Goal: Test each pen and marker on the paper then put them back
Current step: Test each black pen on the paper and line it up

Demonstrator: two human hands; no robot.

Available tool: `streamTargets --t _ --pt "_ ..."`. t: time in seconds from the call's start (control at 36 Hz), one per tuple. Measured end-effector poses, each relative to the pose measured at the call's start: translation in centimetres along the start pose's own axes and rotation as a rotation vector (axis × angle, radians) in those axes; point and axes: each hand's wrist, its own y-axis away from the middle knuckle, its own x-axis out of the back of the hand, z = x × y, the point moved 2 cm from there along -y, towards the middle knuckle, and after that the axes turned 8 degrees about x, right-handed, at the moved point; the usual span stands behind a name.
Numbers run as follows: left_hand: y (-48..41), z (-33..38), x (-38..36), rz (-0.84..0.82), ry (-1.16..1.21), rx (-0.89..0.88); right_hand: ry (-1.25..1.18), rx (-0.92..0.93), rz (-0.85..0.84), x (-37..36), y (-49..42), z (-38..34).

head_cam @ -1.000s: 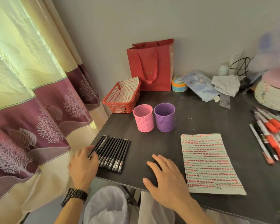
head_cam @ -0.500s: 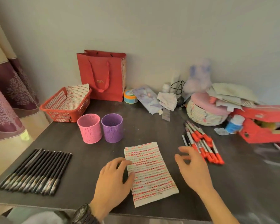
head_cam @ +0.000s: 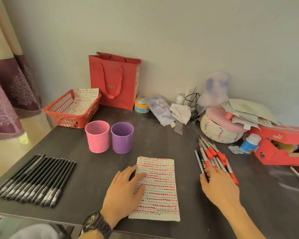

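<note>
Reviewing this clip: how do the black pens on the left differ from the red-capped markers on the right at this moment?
The black pens lie in a neat side-by-side row; the markers sit in a loose, overlapping pile. The pens are dark all over; the markers have pale barrels and red caps. No hand touches the pens, while the right hand has its fingers on the markers' near ends. Both lie flat on the table.

The table [head_cam: 162,144] is dark, matt and a little scuffed. The pink cup [head_cam: 97,136] and the purple cup [head_cam: 122,138] look like perforated plastic. The red basket [head_cam: 66,118] is plastic lattice; the red bag [head_cam: 113,80] is smooth paper.
</note>
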Motion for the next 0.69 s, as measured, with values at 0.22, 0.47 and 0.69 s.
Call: streamTargets --t 0.22,0.47,0.69 --pt "0.1 -0.1 -0.3 -0.002 -0.021 0.016 0.177 0.015 -0.045 -0.2 -1.8 -1.6" --pt "0.0 -0.2 -0.5 -0.009 0.038 0.047 -0.107 0.005 -0.100 -0.6 -2.1 -1.4" --pt "0.9 0.3 1.1 0.057 0.283 0.090 -1.284 -0.201 -0.008 -1.1 4.5 -2.8"
